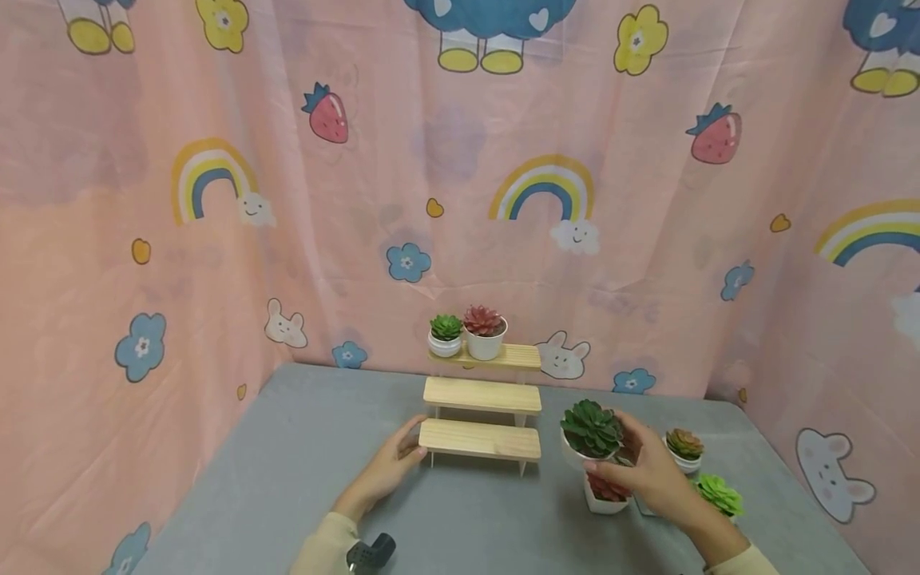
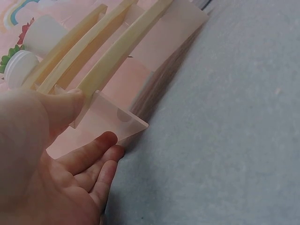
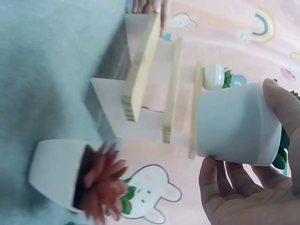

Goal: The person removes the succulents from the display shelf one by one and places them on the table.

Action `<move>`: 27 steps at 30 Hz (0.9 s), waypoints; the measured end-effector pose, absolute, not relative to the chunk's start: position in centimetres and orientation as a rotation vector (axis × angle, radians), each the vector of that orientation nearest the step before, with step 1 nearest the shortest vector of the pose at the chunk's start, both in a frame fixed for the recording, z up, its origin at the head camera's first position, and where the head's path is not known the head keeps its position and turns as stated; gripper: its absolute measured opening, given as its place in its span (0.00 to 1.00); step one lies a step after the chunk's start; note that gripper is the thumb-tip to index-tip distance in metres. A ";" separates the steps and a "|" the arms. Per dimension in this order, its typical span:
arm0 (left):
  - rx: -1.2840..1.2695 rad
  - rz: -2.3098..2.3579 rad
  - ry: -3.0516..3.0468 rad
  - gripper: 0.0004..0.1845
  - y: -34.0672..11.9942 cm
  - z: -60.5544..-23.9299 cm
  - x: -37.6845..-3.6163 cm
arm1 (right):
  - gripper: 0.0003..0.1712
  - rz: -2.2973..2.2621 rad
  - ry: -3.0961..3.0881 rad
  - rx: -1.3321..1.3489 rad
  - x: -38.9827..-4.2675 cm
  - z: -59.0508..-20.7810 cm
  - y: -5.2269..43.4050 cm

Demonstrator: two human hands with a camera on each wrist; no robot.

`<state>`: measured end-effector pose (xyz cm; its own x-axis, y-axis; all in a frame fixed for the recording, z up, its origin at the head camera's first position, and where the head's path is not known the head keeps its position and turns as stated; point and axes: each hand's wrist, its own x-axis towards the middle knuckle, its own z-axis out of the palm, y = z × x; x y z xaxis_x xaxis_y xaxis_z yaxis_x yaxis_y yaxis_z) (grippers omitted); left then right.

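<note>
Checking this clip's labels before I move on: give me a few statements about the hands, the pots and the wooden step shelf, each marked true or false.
1. The right hand holds a white pot with a green succulent. True.
2. The left hand grips a pot. False: it touches the left end of the wooden step shelf, at the lowest step.
3. Two pots stand on the shelf's top step. True: a small green one and a red one.
4. The middle step carries a pot. False: it is bare.
5. The held pot rests on the lowest step. False: it is off the shelf, to its right.
</note>
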<state>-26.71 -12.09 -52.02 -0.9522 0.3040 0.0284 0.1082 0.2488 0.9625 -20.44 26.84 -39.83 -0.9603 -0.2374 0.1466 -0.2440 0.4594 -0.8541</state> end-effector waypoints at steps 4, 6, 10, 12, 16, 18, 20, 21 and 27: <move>0.394 1.792 2.341 0.33 -12.1 -52.1 -26.8 | 0.48 1.666 -2.720 0.326 -19.5 -40.5 27.4; 0.396 1.793 2.339 0.33 -12.0 -52.2 -26.8 | 0.51 1.674 -2.753 0.244 -19.0 -40.8 27.6; 0.405 1.791 2.340 0.33 -12.0 -52.3 -26.7 | 0.53 1.644 -2.814 0.151 -17.9 -41.6 28.0; 0.407 1.790 2.338 0.33 -12.0 -52.3 -26.6 | 0.52 1.622 -2.836 0.131 -17.5 -42.1 28.3; 0.408 1.789 2.330 0.33 -12.0 -52.3 -26.5 | 0.52 1.554 -2.910 0.073 -16.9 -43.1 28.9; 0.407 1.790 2.327 0.33 -12.0 -52.3 -26.4 | 0.52 1.544 -2.938 0.051 -16.7 -43.6 29.3; 0.403 1.792 2.325 0.33 -12.0 -52.3 -26.4 | 0.52 1.561 -2.951 0.038 -16.5 -44.2 29.6; 0.400 1.793 2.324 0.33 -12.0 -52.3 -26.4 | 0.52 1.579 -2.948 0.026 -16.4 -44.5 29.8; 0.392 1.799 2.316 0.33 -11.9 -52.4 -26.4 | 0.50 1.665 -2.897 -0.015 -15.6 -46.7 31.1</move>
